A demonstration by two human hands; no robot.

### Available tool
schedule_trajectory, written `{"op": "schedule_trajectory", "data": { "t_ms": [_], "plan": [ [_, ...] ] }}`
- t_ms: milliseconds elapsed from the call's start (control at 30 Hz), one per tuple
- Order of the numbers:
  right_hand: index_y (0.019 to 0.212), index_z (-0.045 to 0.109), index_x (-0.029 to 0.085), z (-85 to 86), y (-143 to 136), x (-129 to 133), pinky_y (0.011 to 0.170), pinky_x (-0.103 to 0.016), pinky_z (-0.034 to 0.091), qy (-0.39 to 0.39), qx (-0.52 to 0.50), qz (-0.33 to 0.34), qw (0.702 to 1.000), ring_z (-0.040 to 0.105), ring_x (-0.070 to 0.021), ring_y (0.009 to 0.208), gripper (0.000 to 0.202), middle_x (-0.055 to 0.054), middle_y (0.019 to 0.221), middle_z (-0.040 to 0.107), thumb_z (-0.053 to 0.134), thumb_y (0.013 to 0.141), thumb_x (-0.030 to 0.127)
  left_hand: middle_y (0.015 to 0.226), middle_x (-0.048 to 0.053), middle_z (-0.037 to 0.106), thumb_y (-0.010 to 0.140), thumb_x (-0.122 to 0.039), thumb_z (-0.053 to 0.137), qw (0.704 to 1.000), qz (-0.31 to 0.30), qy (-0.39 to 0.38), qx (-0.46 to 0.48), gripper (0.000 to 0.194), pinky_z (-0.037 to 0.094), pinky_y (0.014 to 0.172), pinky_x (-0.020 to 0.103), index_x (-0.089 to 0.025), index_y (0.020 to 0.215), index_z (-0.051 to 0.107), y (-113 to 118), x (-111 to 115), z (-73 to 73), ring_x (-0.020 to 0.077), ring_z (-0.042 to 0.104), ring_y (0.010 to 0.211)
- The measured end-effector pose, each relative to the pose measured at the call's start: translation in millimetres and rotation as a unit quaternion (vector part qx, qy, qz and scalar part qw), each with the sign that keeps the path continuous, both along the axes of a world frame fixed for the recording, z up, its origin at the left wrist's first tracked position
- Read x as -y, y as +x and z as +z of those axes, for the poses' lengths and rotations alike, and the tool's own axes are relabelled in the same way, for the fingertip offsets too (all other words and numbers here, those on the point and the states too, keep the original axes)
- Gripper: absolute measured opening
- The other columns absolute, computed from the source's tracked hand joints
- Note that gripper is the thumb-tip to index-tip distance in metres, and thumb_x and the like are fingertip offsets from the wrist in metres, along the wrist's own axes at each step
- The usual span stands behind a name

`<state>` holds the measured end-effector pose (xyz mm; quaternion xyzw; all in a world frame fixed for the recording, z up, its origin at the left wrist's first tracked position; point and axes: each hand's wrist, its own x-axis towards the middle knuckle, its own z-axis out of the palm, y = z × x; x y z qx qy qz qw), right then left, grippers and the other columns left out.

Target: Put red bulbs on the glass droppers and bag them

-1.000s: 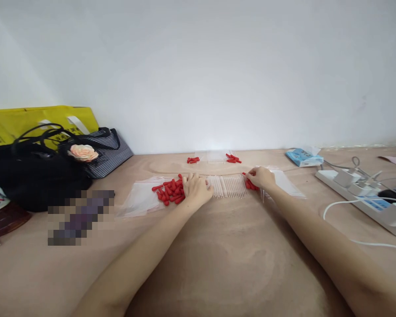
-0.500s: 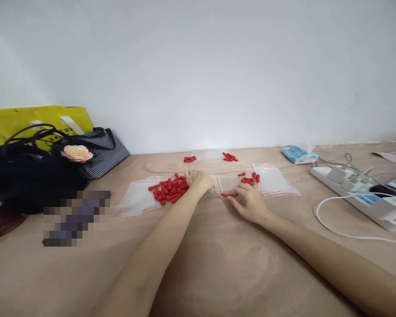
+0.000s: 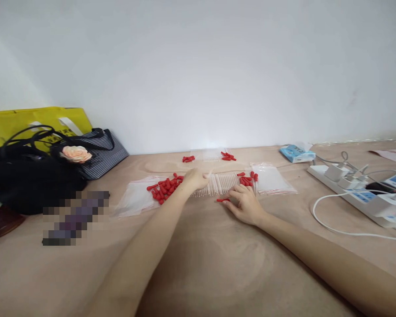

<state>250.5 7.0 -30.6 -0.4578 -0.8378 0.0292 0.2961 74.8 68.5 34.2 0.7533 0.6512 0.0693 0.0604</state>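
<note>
My left hand (image 3: pixel 197 179) is closed in a pinch over the left part of a row of clear glass dropper tubes (image 3: pixel 226 184). A thin clear tube seems to stick out from its fingertips, though it is faint. At the row's near right edge, my right hand (image 3: pixel 246 203) pinches a red rubber dropper bulb (image 3: pixel 222 200) between thumb and fingers, the bulb pointing left. A large pile of red rubber bulbs (image 3: pixel 165 188) lies left of my left hand, partly behind the forearm. Beyond my right hand is a smaller group of red bulbs (image 3: pixel 246 180).
Clear zip bags lie on the left (image 3: pixel 135 198) and right (image 3: pixel 273 179). Near the wall are two small red bulb clusters around another bag (image 3: pixel 206 154). A power strip (image 3: pixel 346 187) with cables and a tissue pack (image 3: pixel 297 153) are at right; bags (image 3: pixel 107 152) stand at left.
My left hand has turned and shifted slightly right over the tubes, its fingertips now in a pinch. My right hand has drawn the red bulb slightly toward me, off the tubes' ends.
</note>
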Motion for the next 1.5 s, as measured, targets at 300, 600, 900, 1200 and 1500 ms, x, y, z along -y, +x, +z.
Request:
{"op": "schedule_trajectory", "data": {
  "t_ms": [300,600,900,1200,1500],
  "plan": [
    [0.093,0.064,0.027,-0.3,-2,-1,0.076,-0.034,0.026,-0.019,0.037,0.031,0.999,0.049,-0.0173,0.081,0.018,-0.002,0.081,0.060,0.052,0.081,0.034,0.081,0.003,0.064,0.084,-0.024,0.045,0.954,-0.255,0.147,0.052,0.016,0.041,0.074,0.031,-0.019,0.080,0.060,-61,63,-43.3,0.0170,0.057,0.076],
    [0.093,0.066,0.031,-4.9,-3,-6,0.076,-0.035,0.027,-0.021,0.033,0.035,0.999,0.049,-0.0167,0.080,0.019,-0.002,0.081,0.060,0.050,0.083,0.036,0.083,0.004,0.064,0.083,-0.021,0.048,0.955,-0.235,0.139,0.114,0.017,0.042,0.074,0.032,-0.018,0.085,0.064,-55,65,-50.8,0.0169,0.056,0.079],
    [0.097,0.065,0.031,-4.3,-4,-4,0.075,-0.035,0.027,-0.002,0.040,0.029,0.999,0.049,-0.0172,0.081,0.021,-0.003,0.082,0.060,0.050,0.083,0.037,0.091,0.004,0.065,0.081,-0.024,0.053,0.951,-0.233,0.163,0.122,0.016,0.042,0.077,0.035,-0.022,0.085,0.068,-45,59,-60.8,0.0183,0.055,0.085],
    [0.094,0.066,0.033,-7.5,-5,-6,0.075,-0.033,0.027,0.001,0.030,0.035,0.999,0.050,-0.0158,0.080,0.019,-0.002,0.081,0.060,0.050,0.084,0.036,0.087,0.003,0.065,0.082,-0.019,0.049,0.949,-0.241,0.159,0.126,0.012,0.041,0.081,0.035,-0.019,0.077,0.061,-44,63,-55.3,0.0185,0.053,0.090],
    [0.093,0.066,0.033,-5.9,-7,-6,0.075,-0.034,0.028,-0.020,0.005,0.044,0.999,0.051,-0.0159,0.081,0.019,-0.002,0.081,0.060,0.050,0.084,0.037,0.092,0.005,0.056,0.080,-0.016,0.051,0.959,-0.213,0.150,0.112,0.006,0.041,0.079,0.034,-0.017,0.075,0.055,-41,63,-54.1,0.0197,0.046,0.092]
  ]
}}
